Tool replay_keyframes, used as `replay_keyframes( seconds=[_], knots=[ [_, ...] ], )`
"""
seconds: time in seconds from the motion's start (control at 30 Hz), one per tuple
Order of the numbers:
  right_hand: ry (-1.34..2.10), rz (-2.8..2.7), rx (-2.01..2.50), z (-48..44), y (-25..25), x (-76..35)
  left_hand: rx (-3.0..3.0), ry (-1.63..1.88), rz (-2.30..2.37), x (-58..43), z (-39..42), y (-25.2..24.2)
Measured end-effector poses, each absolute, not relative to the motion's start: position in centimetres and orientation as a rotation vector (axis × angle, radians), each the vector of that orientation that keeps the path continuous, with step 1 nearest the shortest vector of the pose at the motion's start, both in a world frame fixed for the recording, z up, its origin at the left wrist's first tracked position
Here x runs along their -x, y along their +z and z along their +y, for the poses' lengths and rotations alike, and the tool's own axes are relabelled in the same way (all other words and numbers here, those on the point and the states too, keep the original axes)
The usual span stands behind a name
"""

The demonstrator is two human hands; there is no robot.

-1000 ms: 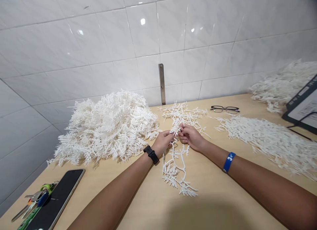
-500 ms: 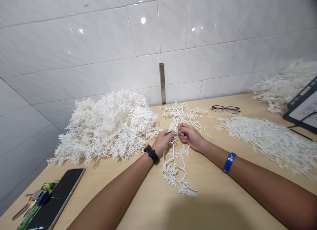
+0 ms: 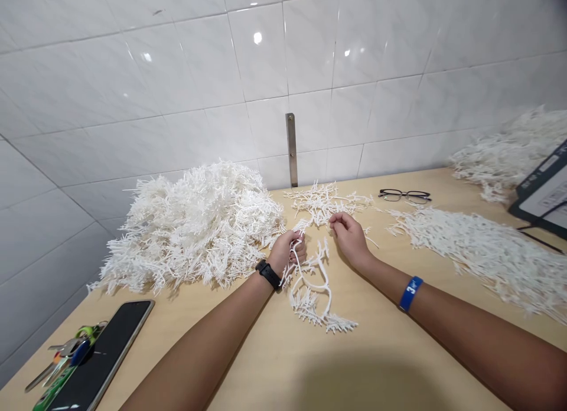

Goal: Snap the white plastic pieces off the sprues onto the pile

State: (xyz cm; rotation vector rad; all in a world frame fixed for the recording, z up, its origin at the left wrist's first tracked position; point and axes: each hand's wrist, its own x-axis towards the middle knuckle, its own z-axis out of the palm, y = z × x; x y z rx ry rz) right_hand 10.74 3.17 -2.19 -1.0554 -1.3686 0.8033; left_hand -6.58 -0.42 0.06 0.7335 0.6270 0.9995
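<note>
My left hand, with a black watch on the wrist, is closed on a white branching plastic sprig. Its forked, many-tipped stems hang down from the fist over the tabletop. My right hand, with a blue wristband, is a short way to the right, apart from the sprig. Its fingers are curled together in a pinch, and whatever may be between them is hidden or too small to tell. Just beyond both hands lies a loose scatter of white sprigs.
A big heap of white sprigs stands left. A flatter spread of sprigs lies right, another pile behind it. Also on the table are glasses, a phone, keys and a dark-framed board.
My left hand has shifted slightly left and down with the sprig, whose hanging stems have swung up a little. My right hand has moved right, away from the left.
</note>
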Motion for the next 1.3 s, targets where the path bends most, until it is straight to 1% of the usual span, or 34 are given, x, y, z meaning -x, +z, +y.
replay_keyframes(
  seconds=[0.13,0.23,0.4,0.47,0.6,0.87,0.97,1.07,1.17,1.23,1.3],
  knots=[
    [0.702,-1.41,1.094,2.8,-1.9,-10.5,-0.682,0.882,0.487,6.9,-0.5,0.3],
    [0.56,-1.505,1.119,2.7,-1.7,-10.6,-0.726,0.838,0.489,6.6,-0.7,0.3],
    [0.174,-1.96,1.254,3.2,-2.0,-11.1,-0.773,0.903,0.563,6.1,-0.7,-0.1],
    [0.093,-2.132,1.31,3.4,-2.2,-11.3,-0.807,0.912,0.597,6.0,-0.7,-0.3],
    [0.124,-2.329,1.25,3.6,-2.2,-11.2,-0.87,0.927,0.656,5.9,-0.8,-0.5],
    [0.187,-2.389,1.067,2.5,-2.1,-10.5,-0.873,0.963,0.72,5.6,-1.2,-0.1],
    [0.268,-2.298,1.057,2.3,-2.1,-10.1,-0.868,0.964,0.731,5.6,-1.2,0.0],
    [0.475,-2.019,1.094,2.4,-2.0,-9.9,-0.846,0.97,0.711,5.7,-1.1,0.0],
    [0.915,-1.663,1.132,2.7,-1.8,-9.8,-0.837,0.966,0.677,5.7,-1.1,0.1],
    [1.225,-1.456,1.064,2.8,-1.6,-9.9,-0.852,0.97,0.675,5.7,-1.1,0.1],
    [1.411,-1.305,0.97,2.8,-1.5,-10.0,-0.878,0.991,0.708,5.6,-1.2,0.1]
  ],
)
